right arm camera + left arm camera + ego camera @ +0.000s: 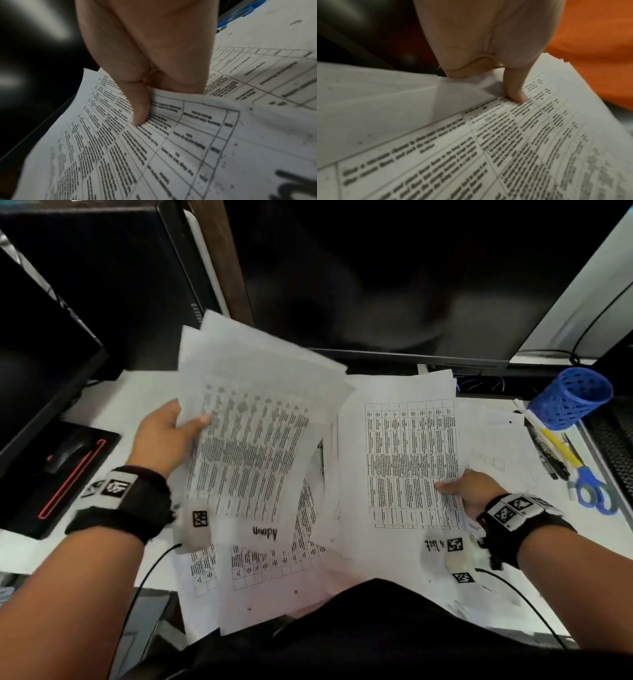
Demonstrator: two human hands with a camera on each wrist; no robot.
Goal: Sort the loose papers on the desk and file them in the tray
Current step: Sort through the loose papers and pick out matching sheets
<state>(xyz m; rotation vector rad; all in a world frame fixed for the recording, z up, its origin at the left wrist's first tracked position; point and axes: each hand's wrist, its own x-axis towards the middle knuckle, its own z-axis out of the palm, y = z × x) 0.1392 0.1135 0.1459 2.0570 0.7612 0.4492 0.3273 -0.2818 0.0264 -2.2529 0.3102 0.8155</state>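
My left hand (pixel 191 422) grips a fanned stack of printed sheets (pixel 253 440), raised and tilted above the desk, with "Admin" handwritten on the top sheet. In the left wrist view the thumb (pixel 517 93) presses on the top page (pixel 471 148); the fingers are hidden underneath. My right hand (pixel 459 487) pinches the right edge of another table-printed sheet (pixel 407 460) with a handwritten label at its near end. Its thumb (pixel 139 111) lies on that page (pixel 137 155). More loose papers (pixel 260 573) lie spread on the white desk (pixel 113 412) below. No tray is in view.
A blue mesh pen holder (pixel 570 398) lies tipped at the far right, with pens (pixel 555 446) and blue scissors (pixel 594 491) beside it. A black mouse (pixel 68 455) sits on a red-trimmed pad (pixel 30 508) at the left. Dark monitors (pixel 376 285) stand behind the papers.
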